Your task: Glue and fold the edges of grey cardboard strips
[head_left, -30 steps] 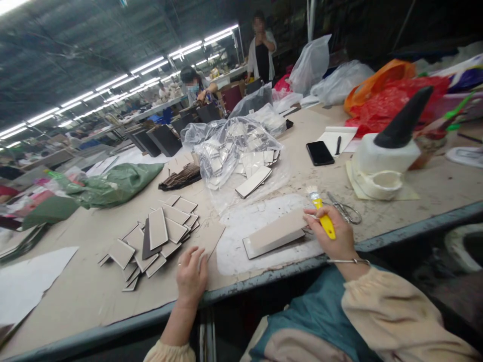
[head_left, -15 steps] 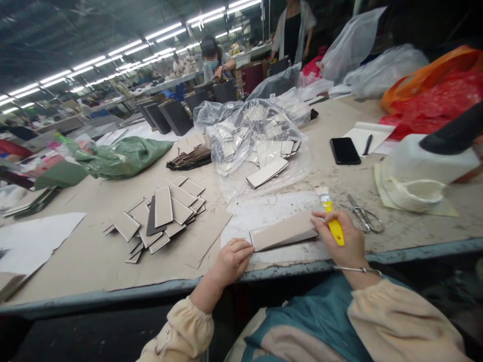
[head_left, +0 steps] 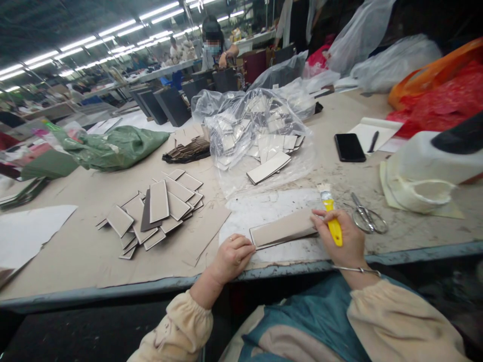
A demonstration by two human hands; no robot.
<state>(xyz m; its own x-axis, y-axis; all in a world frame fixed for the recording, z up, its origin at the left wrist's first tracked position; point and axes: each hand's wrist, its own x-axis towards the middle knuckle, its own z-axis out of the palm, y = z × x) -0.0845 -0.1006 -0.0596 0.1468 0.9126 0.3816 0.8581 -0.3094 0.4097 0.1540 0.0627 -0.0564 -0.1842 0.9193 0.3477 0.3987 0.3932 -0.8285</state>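
Note:
A long beige strip (head_left: 283, 229) with dark edges lies on a white sheet (head_left: 271, 202) at the table's front. At its left end, the fingers of my left hand (head_left: 234, 257) are closed on the corner. My right hand (head_left: 341, 236) pinches the strip's right end between thumb and fingertip, lifting it slightly. That same hand also grips a yellow-handled paintbrush (head_left: 334, 226), its bristles pointing up and away from me. Left of the sheet is a loose pile of beige dark-edged pieces (head_left: 158, 201).
Scissors (head_left: 368, 219) and a white cut-open jug (head_left: 426, 171) stand to the right, with a black phone (head_left: 349, 147) behind. A clear plastic bag (head_left: 260, 120) of pieces lies beyond the sheet; a green bag (head_left: 124, 146) is at left. A masked person (head_left: 217, 50) works farther back.
The view has shifted slightly. Both hands keep their hold on the strip, and the paintbrush stays in my right hand. The far person's head and arm have moved a little.

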